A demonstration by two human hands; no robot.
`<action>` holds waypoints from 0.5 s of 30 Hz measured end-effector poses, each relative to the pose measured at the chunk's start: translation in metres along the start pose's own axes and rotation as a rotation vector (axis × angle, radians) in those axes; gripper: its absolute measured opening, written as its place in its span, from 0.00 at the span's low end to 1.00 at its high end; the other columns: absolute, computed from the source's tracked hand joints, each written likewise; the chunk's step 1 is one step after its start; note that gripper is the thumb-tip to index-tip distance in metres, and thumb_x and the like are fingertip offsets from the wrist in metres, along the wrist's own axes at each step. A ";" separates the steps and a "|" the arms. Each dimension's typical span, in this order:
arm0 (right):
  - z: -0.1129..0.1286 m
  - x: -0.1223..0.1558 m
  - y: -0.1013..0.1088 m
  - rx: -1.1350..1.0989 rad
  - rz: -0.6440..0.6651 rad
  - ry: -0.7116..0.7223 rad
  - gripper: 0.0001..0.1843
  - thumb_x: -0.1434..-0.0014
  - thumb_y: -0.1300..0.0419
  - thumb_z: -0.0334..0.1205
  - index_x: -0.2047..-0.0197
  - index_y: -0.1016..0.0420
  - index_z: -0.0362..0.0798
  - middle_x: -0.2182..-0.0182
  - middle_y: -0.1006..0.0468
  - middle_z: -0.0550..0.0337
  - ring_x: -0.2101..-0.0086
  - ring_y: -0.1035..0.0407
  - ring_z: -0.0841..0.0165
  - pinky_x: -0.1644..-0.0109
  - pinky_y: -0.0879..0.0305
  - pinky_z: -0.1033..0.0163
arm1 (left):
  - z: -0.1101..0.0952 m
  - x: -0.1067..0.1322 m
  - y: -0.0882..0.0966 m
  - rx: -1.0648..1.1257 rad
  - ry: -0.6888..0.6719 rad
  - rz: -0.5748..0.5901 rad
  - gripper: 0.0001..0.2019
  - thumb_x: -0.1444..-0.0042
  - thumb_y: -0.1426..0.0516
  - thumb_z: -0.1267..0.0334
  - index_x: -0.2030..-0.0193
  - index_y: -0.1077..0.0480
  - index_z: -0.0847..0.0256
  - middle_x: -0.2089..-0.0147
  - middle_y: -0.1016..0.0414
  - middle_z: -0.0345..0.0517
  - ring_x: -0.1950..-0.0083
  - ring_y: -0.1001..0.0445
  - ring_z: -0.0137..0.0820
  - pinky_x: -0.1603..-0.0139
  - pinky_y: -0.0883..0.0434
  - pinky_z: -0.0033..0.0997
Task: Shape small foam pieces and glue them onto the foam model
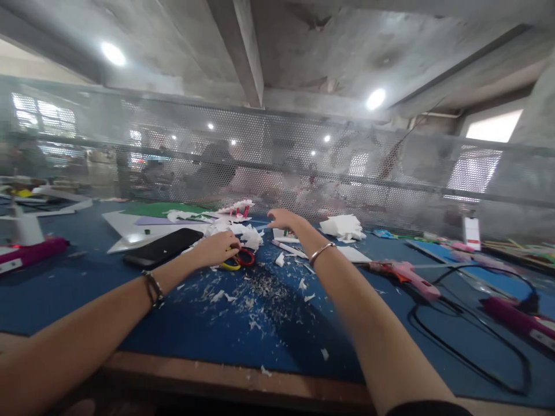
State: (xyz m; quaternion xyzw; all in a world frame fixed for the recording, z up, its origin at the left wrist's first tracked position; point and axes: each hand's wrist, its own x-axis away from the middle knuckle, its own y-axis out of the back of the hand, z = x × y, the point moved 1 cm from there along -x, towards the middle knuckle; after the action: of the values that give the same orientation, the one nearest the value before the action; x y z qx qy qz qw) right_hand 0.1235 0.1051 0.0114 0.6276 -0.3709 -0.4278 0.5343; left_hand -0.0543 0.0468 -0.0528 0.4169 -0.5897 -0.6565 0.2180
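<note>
Around eleven o'clock, steady the scissors [239, 262] with the left hand [214, 249], curled right at them; cannot tell whether clamped on. Toward twelve, lift the right hand [286, 219], spread and seemingly empty, clear of loose paper scraps [280, 260].

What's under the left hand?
Scissors with red and yellow handles peek out from under the left hand. Their blades don't show, and whatever lies beneath the palm is covered.
</note>
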 end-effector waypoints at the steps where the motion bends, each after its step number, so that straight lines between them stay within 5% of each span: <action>1: 0.006 -0.003 -0.004 -0.002 -0.007 0.035 0.16 0.44 0.50 0.41 0.53 0.38 0.46 0.54 0.35 0.55 0.59 0.36 0.67 0.58 0.37 0.56 | 0.002 -0.001 -0.001 -0.006 0.010 0.007 0.17 0.50 0.56 0.63 0.61 0.31 0.67 0.60 0.32 0.57 0.58 0.33 0.39 0.57 0.38 0.36; 7: 0.023 -0.017 -0.019 -0.040 0.129 0.128 0.15 0.44 0.50 0.41 0.53 0.37 0.47 0.54 0.35 0.55 0.59 0.36 0.68 0.57 0.38 0.56 | 0.006 0.000 0.000 -0.027 0.069 0.043 0.16 0.52 0.54 0.63 0.59 0.32 0.65 0.59 0.30 0.55 0.57 0.32 0.36 0.57 0.38 0.31; 15: 0.039 -0.027 -0.031 -0.072 0.356 0.081 0.16 0.44 0.50 0.41 0.53 0.38 0.45 0.55 0.34 0.55 0.60 0.36 0.68 0.59 0.37 0.56 | 0.010 0.000 0.000 -0.064 0.123 0.040 0.16 0.52 0.53 0.63 0.61 0.30 0.66 0.61 0.28 0.56 0.58 0.32 0.38 0.58 0.37 0.33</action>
State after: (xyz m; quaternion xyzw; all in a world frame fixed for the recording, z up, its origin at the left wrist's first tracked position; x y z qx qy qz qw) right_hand 0.0773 0.1214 -0.0183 0.5494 -0.4387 -0.3140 0.6380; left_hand -0.0623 0.0531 -0.0535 0.4373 -0.5621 -0.6436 0.2803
